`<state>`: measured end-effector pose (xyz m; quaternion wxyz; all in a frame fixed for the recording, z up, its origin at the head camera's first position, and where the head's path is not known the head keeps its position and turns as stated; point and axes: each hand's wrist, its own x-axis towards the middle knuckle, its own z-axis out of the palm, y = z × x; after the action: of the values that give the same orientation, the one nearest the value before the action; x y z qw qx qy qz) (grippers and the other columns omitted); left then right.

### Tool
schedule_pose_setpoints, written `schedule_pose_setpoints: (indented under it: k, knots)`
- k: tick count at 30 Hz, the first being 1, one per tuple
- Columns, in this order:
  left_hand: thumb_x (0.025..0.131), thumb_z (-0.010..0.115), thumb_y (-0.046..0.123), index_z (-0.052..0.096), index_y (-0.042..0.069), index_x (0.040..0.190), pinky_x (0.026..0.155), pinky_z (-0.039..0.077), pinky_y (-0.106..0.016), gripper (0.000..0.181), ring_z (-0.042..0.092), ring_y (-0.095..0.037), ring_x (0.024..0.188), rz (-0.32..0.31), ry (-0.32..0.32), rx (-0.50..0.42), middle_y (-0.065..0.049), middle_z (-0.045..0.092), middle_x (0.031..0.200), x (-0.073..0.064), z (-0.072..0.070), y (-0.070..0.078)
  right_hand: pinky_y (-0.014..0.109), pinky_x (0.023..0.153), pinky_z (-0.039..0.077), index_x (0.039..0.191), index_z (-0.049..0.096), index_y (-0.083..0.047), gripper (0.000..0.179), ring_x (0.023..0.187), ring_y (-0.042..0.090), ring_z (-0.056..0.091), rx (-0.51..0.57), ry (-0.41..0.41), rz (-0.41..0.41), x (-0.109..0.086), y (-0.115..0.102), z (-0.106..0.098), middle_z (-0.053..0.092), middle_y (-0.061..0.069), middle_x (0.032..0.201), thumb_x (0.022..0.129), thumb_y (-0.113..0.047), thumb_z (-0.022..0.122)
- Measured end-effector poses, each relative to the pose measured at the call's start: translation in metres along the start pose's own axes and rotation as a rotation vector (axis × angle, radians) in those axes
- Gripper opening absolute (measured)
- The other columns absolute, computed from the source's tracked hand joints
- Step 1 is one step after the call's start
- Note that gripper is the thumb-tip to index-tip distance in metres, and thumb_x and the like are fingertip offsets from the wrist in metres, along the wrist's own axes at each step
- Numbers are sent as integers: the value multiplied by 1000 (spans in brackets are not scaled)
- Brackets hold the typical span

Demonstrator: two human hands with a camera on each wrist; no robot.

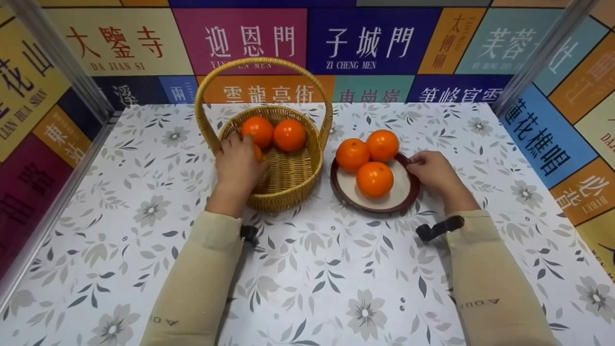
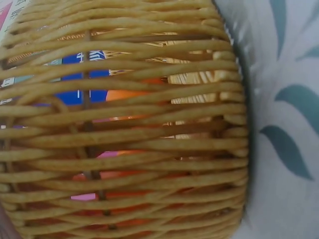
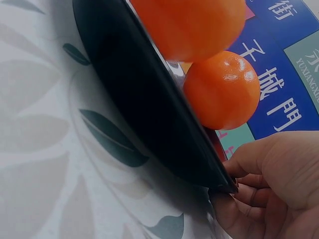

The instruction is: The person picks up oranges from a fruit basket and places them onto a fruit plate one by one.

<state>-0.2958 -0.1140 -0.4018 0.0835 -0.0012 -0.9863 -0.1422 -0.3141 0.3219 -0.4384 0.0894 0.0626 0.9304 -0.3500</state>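
Observation:
My left hand [image 1: 239, 166] reaches over the near left rim of a wicker basket [image 1: 288, 190] and grips an orange [image 1: 258, 153], mostly hidden by the fingers. Beyond it in the basket lie two more oranges, one on the left [image 1: 257, 130] and one on the right [image 1: 289, 135]. The left wrist view is filled by the woven basket wall [image 2: 149, 117], with orange patches showing through its gaps. To the right, my right hand [image 1: 435, 173] pinches the edge of a dark-rimmed plate [image 1: 402, 194] between thumb and fingers. Three oranges [image 1: 375, 179] sit on that plate.
The basket's tall arched handle [image 1: 263, 60] stands upright over it. A white floral cloth [image 1: 307, 274] covers the table. Panels with Chinese lettering [image 1: 370, 43] rise behind the table and at both sides.

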Motion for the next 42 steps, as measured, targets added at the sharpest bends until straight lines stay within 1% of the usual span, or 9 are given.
schedule_pose_setpoints:
  k: [5,8,11,18,24,30,33,38,42]
  knots:
    - [91,74,31,55,-3,134,101,49,-65,58,46,-46,133,3,-28,4,-29,49,139,-2,-1,1,29,78,47,125,65,2,33,93,24,58,1,0,0,-1,0,0,65,20,115,103,-21,56]
    - [92,71,25,54,-2,134,97,52,-65,53,44,-46,135,2,-58,-19,-29,47,140,-3,-2,2,30,79,47,125,65,2,34,95,25,58,4,-3,1,-1,0,0,65,20,116,103,-22,56]
    - [91,72,23,53,-2,135,96,53,-65,54,43,-46,136,6,-82,-42,-29,46,141,-3,-2,1,31,81,47,125,64,2,34,96,25,57,9,-5,1,-1,-1,0,64,20,117,103,-22,56]
    - [89,77,28,51,-3,138,97,54,-63,63,38,-48,142,19,-115,-55,-31,42,147,-1,-2,-1,31,81,45,122,67,4,32,97,27,56,-15,21,-56,-1,0,0,66,22,115,101,-18,56]
    - [89,76,27,50,-3,139,96,54,-63,64,39,-48,139,25,-122,-53,-31,43,145,-2,-2,-1,29,79,46,122,66,5,33,97,26,57,-8,18,-51,0,1,0,65,22,116,101,-18,56]
    - [89,76,26,51,-3,137,95,55,-61,61,43,-47,135,28,-129,-56,-30,45,142,-3,-5,2,28,78,46,123,65,4,33,96,26,58,-9,22,-39,0,0,1,65,22,117,102,-20,56]
    - [89,76,27,52,-2,136,95,55,-60,60,44,-46,132,30,-128,-56,-29,46,140,-4,-7,5,28,77,47,123,65,3,33,96,26,58,-4,14,-23,0,-1,0,65,21,117,102,-21,56]
    - [89,77,29,52,0,137,94,56,-58,61,46,-44,130,38,-126,-58,-27,47,138,-7,-11,12,28,77,47,121,66,3,31,96,26,58,-3,17,-26,0,-1,1,65,21,115,102,-19,56]
    - [89,77,29,52,0,138,93,57,-58,62,47,-44,130,64,-100,-69,-26,48,139,-9,-13,19,28,78,46,120,66,4,31,95,27,58,-5,29,-41,0,1,1,66,21,113,101,-18,56]
